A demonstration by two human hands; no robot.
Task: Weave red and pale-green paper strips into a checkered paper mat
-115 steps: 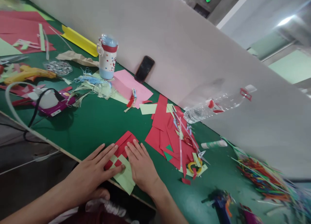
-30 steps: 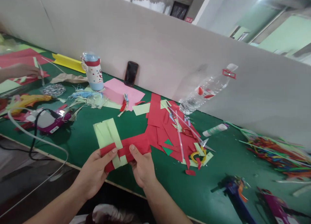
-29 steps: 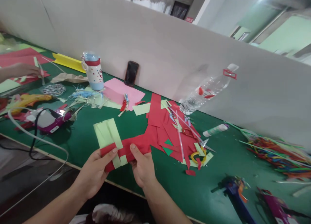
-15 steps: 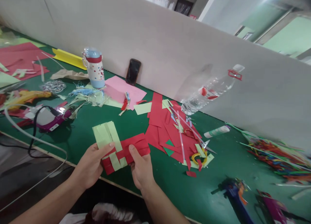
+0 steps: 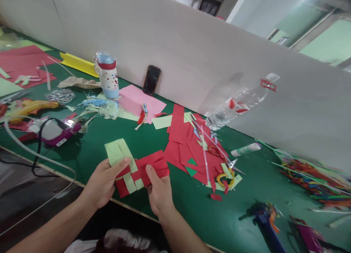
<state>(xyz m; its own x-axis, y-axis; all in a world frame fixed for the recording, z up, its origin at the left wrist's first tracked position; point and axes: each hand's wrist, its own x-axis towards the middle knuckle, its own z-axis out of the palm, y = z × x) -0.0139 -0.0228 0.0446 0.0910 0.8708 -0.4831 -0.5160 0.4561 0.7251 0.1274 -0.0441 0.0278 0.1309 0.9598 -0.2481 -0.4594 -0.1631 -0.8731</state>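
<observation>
Red sheets (image 5: 22,59) lie at far left, then a yellow glue gun (image 5: 35,107) and a purple power strip (image 5: 61,136). The left hand (image 5: 100,183) pinches the woven green-red paper (image 5: 140,172), thumb on top, above the green table (image 5: 197,216); the right hand (image 5: 160,191) pinches its red end likewise. Further right, loose red paper (image 5: 175,154) and scissors (image 5: 232,164) lie crowded, then a clear bottle (image 5: 233,108) and coloured strips (image 5: 309,181). Behind stands a pale partition (image 5: 178,37).

The held paper (image 5: 138,172) is before the phone (image 5: 151,80), left of scissors (image 5: 233,164).
</observation>
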